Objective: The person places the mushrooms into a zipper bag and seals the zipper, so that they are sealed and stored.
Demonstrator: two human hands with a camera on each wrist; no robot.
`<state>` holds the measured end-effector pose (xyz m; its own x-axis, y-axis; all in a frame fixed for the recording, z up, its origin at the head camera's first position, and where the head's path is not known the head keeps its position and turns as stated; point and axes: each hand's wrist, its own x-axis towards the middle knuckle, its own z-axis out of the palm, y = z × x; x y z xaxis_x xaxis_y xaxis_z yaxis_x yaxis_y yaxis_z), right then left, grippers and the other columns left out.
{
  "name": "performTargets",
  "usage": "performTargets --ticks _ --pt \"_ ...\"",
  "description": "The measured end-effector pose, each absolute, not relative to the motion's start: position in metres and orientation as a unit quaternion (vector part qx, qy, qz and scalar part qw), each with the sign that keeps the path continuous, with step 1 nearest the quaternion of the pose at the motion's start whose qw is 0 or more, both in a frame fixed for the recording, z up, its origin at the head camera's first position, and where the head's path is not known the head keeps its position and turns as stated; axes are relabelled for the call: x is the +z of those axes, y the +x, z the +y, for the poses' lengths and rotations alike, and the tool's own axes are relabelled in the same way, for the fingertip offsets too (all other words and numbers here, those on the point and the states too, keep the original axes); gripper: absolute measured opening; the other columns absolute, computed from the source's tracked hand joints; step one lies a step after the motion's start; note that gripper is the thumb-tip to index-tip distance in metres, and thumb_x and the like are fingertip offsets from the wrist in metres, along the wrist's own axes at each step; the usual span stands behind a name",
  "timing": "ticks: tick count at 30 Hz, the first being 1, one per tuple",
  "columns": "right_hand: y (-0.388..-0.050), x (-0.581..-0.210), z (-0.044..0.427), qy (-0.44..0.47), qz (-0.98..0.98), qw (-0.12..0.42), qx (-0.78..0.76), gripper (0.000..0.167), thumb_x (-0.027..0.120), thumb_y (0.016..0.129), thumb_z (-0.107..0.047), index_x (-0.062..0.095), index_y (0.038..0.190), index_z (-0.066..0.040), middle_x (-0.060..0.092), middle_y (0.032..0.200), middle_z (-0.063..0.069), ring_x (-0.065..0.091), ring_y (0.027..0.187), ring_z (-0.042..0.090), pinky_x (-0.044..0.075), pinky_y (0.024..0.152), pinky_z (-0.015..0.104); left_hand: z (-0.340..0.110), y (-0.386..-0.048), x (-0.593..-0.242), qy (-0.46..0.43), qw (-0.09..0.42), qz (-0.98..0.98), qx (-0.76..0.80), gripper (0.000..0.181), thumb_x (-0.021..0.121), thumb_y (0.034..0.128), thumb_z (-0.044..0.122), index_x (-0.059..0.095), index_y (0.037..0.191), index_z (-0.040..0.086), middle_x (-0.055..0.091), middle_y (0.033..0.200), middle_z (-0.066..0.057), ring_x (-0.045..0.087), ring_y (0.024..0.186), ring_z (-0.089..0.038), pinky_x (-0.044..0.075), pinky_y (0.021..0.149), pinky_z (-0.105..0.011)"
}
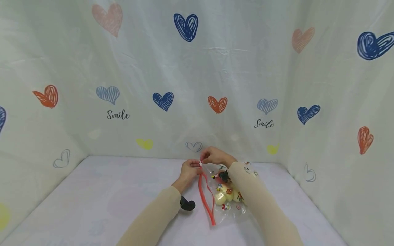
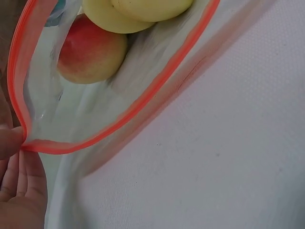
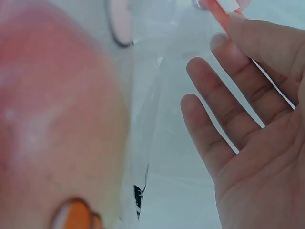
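Observation:
A clear zip bag [image 1: 229,216] printed with small cartoon figures lies on the right, its red-orange zip edge [image 2: 167,71] gaping along most of its length. Inside are several pale yellow fruits [image 2: 152,10] and a red-and-yellow, peach-like fruit [image 2: 93,52]. At the far end of the zip sits a small white slider [image 1: 201,164]. My left hand [image 1: 188,172] pinches the zip edge just beside the slider. With thumb and index finger, my right hand [image 3: 257,105] pinches the red end by the slider; its other fingers are extended. The right forearm hides part of the bag.
A white cloth covers the table [image 1: 129,205]. Behind it and at both sides hang white curtains [image 1: 240,78] printed with hearts. A black wrist camera [image 1: 187,204] shows beside the left sleeve, another [image 1: 224,176] by the right sleeve.

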<state>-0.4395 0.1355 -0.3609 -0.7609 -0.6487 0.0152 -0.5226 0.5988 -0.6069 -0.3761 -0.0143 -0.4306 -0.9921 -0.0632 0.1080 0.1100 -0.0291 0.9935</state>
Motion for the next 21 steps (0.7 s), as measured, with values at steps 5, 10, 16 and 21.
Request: performTargets --ticks 5,10,16,21 --pt "-0.4359 -0.3616 0.1356 -0.333 0.891 0.104 -0.29 0.005 0.065 0.085 0.0 0.068 0.086 -0.004 0.063 0.08 0.0 0.053 0.073 0.013 0.046 0.066 0.027 -0.0134 -0.374 -0.4299 -0.004 0.078 -0.703 -0.707 0.024 0.068 0.0749 -0.012 0.063 0.098 -0.008 0.065 0.084 -0.014 0.061 0.07 -0.014 0.055 0.065 -0.026" --pt "-0.4354 -0.362 0.1367 -0.358 0.888 0.094 -0.273 0.007 0.064 0.085 0.001 0.066 0.082 -0.006 0.061 0.077 -0.002 0.052 0.071 0.012 0.046 0.064 0.026 -0.0115 -0.3704 -0.4275 -0.007 0.098 -0.74 -0.665 0.017 0.071 0.0772 -0.007 0.065 0.094 -0.006 0.064 0.081 -0.011 0.059 0.07 -0.014 0.054 0.064 -0.025" --pt "-0.4321 -0.3598 0.1345 -0.38 0.884 0.085 -0.26 0.006 0.065 0.086 0.0 0.066 0.083 -0.004 0.062 0.078 -0.001 0.053 0.071 0.01 0.046 0.066 0.024 -0.011 -0.3684 -0.4269 -0.003 0.113 -0.762 -0.638 0.015 0.073 0.078 -0.002 0.065 0.091 -0.002 0.062 0.08 -0.008 0.056 0.07 -0.014 0.051 0.06 -0.024" --pt "-0.4302 -0.3582 0.1342 -0.382 0.887 0.072 -0.25 0.006 0.065 0.086 -0.001 0.066 0.083 -0.007 0.063 0.078 -0.002 0.054 0.071 0.009 0.047 0.066 0.024 -0.0102 -0.3665 -0.4255 -0.011 0.134 -0.774 -0.618 0.012 0.073 0.0792 0.0 0.065 0.089 0.001 0.061 0.079 -0.007 0.057 0.07 -0.015 0.051 0.061 -0.025"
